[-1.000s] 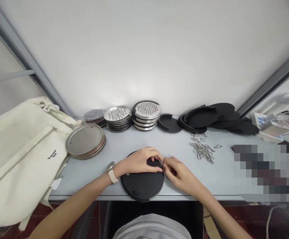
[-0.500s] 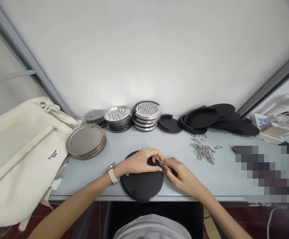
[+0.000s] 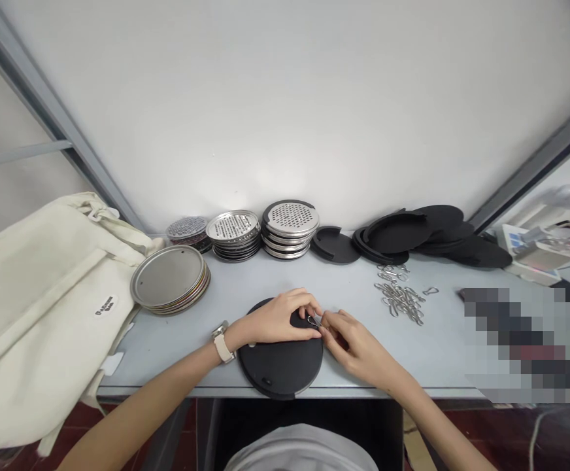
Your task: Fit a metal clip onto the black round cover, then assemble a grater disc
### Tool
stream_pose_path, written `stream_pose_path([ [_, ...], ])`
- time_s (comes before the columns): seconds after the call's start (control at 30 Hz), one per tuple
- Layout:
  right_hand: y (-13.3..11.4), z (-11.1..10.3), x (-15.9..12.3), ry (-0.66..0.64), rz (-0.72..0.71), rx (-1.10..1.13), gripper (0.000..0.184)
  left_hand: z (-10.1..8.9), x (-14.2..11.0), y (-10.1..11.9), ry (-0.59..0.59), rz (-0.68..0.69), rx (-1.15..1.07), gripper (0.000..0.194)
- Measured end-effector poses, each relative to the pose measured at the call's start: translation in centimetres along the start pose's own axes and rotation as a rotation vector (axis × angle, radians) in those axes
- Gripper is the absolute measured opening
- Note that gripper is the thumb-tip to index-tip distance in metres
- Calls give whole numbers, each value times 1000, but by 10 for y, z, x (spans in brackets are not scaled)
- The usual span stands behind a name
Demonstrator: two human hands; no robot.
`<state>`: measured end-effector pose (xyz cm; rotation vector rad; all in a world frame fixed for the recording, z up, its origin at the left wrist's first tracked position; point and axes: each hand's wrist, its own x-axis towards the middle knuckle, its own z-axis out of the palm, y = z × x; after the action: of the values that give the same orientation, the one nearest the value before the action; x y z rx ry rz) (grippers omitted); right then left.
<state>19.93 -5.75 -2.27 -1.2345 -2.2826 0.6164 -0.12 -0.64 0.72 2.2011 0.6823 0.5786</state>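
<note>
A round black disc (image 3: 282, 365) lies on the grey table (image 3: 246, 291) at its front edge. My left hand (image 3: 278, 318), with a watch on the wrist, rests on the disc's far part with fingers curled down on it. My right hand (image 3: 351, 343) pinches a small metal clip (image 3: 313, 321) at the disc's right rim, fingertips of both hands almost touching there.
Stacks of perforated metal discs (image 3: 289, 226) and plain metal plates (image 3: 169, 279) stand at the back left. Black discs (image 3: 412, 234) are piled at the back right, with several loose metal clips (image 3: 400, 296) in front. A cream cloth bag (image 3: 34, 307) lies left.
Almost nothing has moved. My right fingers have shifted slightly on the clip at the disc's rim, and the clip now shows a little more between the two hands.
</note>
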Motion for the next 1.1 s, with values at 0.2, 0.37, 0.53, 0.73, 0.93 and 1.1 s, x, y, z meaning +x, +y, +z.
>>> stream_pose_path([
  [0.2, 1, 2, 2, 5, 23, 8, 24, 1, -1, 1, 66, -20, 50, 11],
  [0.37, 1, 3, 2, 18, 44, 5, 25, 3, 1, -2, 117, -30, 50, 9],
  [0.53, 1, 3, 1, 12, 48, 10, 28, 2, 2, -1, 120, -38, 55, 9],
  [0.73, 1, 2, 1, 15, 92, 82, 11, 1, 0, 1, 112, -47, 87, 12],
  [0.93, -1, 0, 1, 7, 77, 61, 18, 1, -1, 0, 124, -48, 89, 11],
  [1.1, -1, -1, 2, 22, 17, 13, 21, 1, -1, 0, 122, -44, 103, 11],
])
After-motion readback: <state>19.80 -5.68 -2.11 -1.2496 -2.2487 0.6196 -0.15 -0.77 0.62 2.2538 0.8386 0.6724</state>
